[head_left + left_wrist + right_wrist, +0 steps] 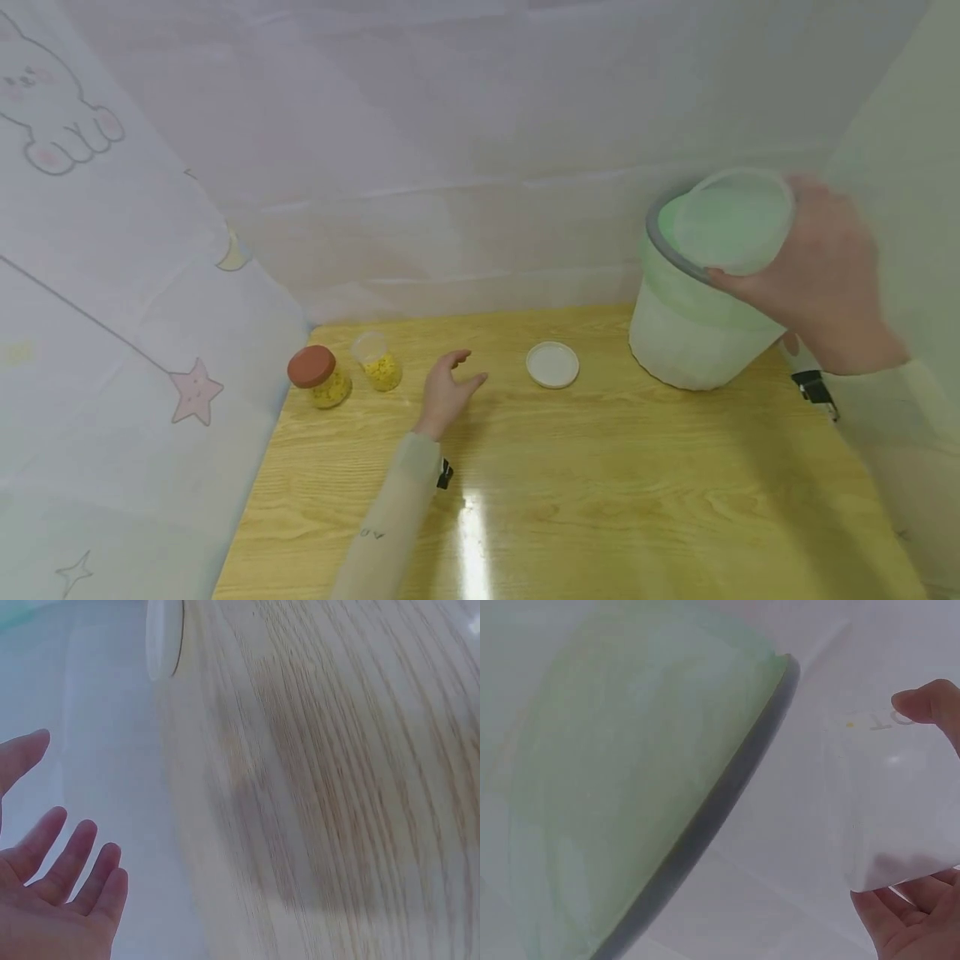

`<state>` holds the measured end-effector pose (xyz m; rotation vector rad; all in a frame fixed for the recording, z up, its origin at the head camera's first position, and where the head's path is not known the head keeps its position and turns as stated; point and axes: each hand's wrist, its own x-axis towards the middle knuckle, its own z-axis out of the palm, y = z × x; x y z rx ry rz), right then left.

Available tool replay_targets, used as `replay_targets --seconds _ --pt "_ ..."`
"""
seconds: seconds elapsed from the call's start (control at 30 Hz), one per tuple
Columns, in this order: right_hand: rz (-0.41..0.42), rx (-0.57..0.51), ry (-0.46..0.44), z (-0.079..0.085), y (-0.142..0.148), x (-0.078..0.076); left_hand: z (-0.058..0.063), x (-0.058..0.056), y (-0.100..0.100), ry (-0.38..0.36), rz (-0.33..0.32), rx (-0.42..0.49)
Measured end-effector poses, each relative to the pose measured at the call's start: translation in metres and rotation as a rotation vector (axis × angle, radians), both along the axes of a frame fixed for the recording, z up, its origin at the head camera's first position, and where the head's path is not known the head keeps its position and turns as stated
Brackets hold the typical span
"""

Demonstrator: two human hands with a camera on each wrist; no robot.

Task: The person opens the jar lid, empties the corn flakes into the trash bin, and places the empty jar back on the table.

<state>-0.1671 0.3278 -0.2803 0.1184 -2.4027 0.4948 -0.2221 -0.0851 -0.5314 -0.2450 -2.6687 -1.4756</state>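
Note:
My right hand (832, 267) is raised over the bin (690, 333), fingers and thumb spread around a clear plastic container (907, 795) with faint printed characters near one edge. The container's round rim overlaps the bin's mouth in the head view. Grey edging (705, 817) circles the bin, which has a pale green liner (645, 750) inside. Fingers loosely bent and holding nothing, my left hand (446, 396) hovers over the wooden table (570, 467). It is between a small clear cup of yellow pieces (382, 371) and a round white lid (552, 365).
At the table's far left stands a jar with a red-brown lid (312, 367), yellow pieces inside. A pale cloth wall (450, 167) rises behind the table, and a printed wall sheet (112, 333) borders its left side.

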Motion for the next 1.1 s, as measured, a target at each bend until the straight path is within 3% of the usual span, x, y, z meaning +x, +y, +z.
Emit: replay_targets --seconds 0.2,0.53,0.77,1.0,1.1 --pt "0.038 -0.042 0.101 -0.009 -0.012 -0.002 0.002 0.004 -0.019 0.008 0.068 0.002" --pt "0.125 -0.214 0.189 -0.036 -0.038 0.003 -0.002 0.009 -0.060 0.054 0.224 0.048" --pt "0.164 -0.242 0.303 -0.061 -0.047 0.000 0.012 0.009 -0.080 0.196 0.291 -0.068" --pt "0.145 -0.312 0.157 -0.091 -0.049 0.002 0.028 0.006 -0.090 0.312 0.333 -0.075" --pt "0.159 -0.306 0.133 -0.104 -0.050 0.001 0.033 0.003 -0.094 0.353 0.350 -0.098"
